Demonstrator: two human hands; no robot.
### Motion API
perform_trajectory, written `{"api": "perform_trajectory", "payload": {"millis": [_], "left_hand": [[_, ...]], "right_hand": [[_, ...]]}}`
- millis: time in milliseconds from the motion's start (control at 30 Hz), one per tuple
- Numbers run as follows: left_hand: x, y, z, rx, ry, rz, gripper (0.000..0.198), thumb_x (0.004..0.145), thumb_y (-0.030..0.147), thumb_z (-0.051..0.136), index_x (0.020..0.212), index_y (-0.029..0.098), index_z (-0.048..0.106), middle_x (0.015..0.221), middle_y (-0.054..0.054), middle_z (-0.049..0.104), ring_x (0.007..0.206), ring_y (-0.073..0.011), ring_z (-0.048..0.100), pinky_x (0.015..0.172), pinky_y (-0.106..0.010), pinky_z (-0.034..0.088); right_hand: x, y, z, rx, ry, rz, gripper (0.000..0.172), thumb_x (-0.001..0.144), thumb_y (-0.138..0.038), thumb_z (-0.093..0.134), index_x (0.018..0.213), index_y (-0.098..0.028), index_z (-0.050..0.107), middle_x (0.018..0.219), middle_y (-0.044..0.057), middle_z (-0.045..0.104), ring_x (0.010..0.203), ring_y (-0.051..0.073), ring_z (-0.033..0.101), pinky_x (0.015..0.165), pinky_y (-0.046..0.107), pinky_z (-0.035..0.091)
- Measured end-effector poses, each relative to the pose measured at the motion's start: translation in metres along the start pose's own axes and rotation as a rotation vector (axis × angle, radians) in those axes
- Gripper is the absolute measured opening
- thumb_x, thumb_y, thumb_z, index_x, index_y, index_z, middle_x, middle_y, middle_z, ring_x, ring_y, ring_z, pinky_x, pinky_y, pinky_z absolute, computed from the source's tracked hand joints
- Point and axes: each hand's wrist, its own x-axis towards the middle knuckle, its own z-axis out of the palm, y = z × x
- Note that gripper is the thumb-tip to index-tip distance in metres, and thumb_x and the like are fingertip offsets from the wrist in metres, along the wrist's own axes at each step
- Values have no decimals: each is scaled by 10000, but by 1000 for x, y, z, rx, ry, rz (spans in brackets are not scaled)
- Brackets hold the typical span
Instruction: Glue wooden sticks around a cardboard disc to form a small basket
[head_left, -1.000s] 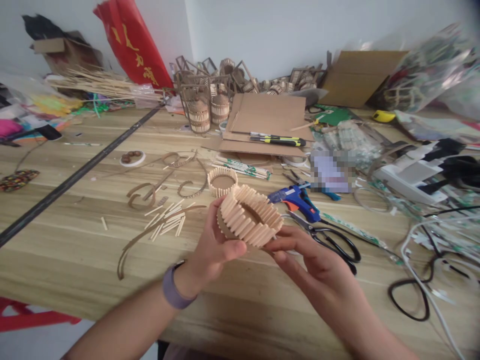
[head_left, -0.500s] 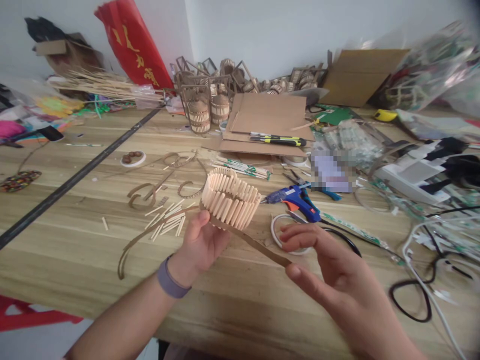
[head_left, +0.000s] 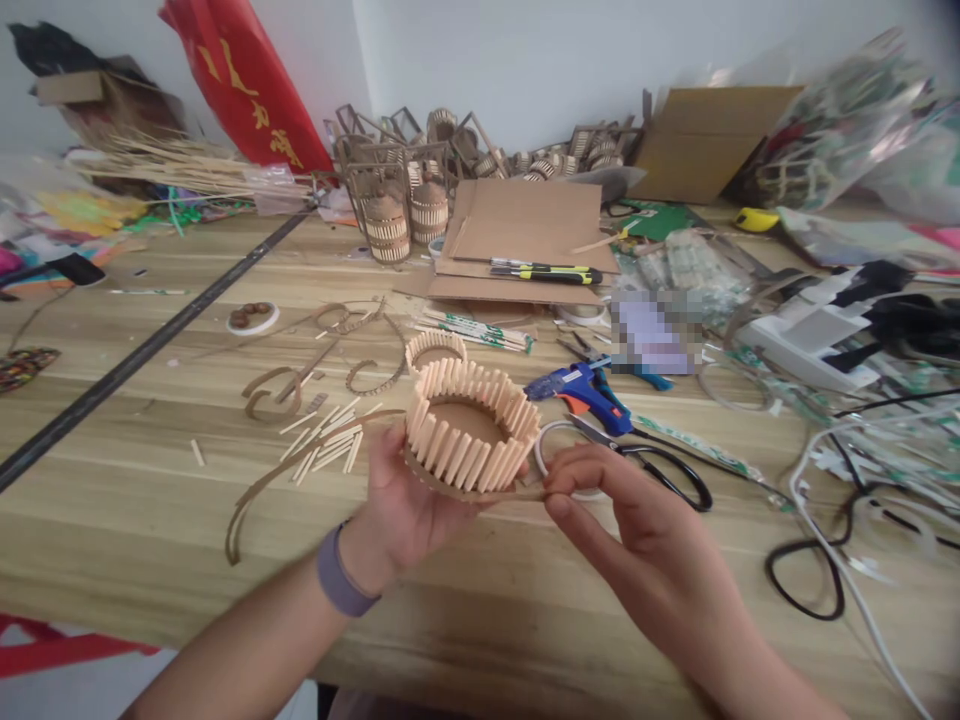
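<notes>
A small round basket [head_left: 472,455] of upright pale wooden sticks, with a brown cardboard floor, rests in my left hand [head_left: 412,505]. My left fingers curl beneath and around its near left side, partly hidden by it. A brown cardboard strip [head_left: 517,495] runs along the basket's lower edge. Its right end is pinched between the thumb and fingers of my right hand [head_left: 637,530]. The strip's other part seems to trail out left, behind my left hand, and curls over the table. Just behind the basket stands a second ring of sticks [head_left: 435,348].
Loose short sticks [head_left: 330,440] lie left of my hands. A blue glue gun [head_left: 581,390], black-handled scissors [head_left: 667,475] and a white tape roll lie to the right. Farther back are cardboard sheets [head_left: 525,225] with cutters, finished lanterns [head_left: 386,225] and a black bar [head_left: 165,335].
My left hand has tilted the basket so its inside floor shows. My right hand has moved in left and closed on the strip, bringing it against the basket's lower edge.
</notes>
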Motion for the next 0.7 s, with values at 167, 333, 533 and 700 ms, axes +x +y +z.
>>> {"api": "perform_trajectory", "payload": {"millis": [167, 333, 533, 700], "left_hand": [[-3, -6, 3, -71, -79, -3, 594, 749, 621, 646, 1143, 177, 664, 1110, -67, 719, 1015, -277, 663, 1014, -423, 445], [-5, -9, -3, -36, -5, -1, 646, 750, 631, 610, 1214, 182, 624, 1193, -74, 688, 1204, -340, 564, 1072, -490, 381], [-7, -11, -5, -27, 59, -17, 689, 711, 620, 651, 1230, 168, 608, 1219, -83, 675, 1322, -354, 458, 1069, -462, 390], [-7, -15, -8, -44, 8, -37, 702, 706, 636, 670, 1227, 168, 622, 1200, -72, 692, 1294, -333, 494, 1008, -405, 452]], "right_hand": [[2, -1, 2, -20, 12, -9, 98, 889, -242, 591, 793, -245, 609, 826, 17, 682, 801, 182, 654, 722, 299, 526], [4, -5, 2, -51, 35, -14, 110, 871, -248, 597, 762, -248, 609, 791, 24, 678, 758, 187, 642, 687, 301, 532], [3, -3, 3, -49, 48, -28, 106, 870, -245, 609, 766, -255, 622, 815, 24, 673, 780, 186, 644, 695, 294, 538], [3, -2, 3, -38, 17, -36, 93, 880, -225, 612, 798, -253, 647, 846, 25, 686, 801, 179, 654, 712, 280, 534]]}}
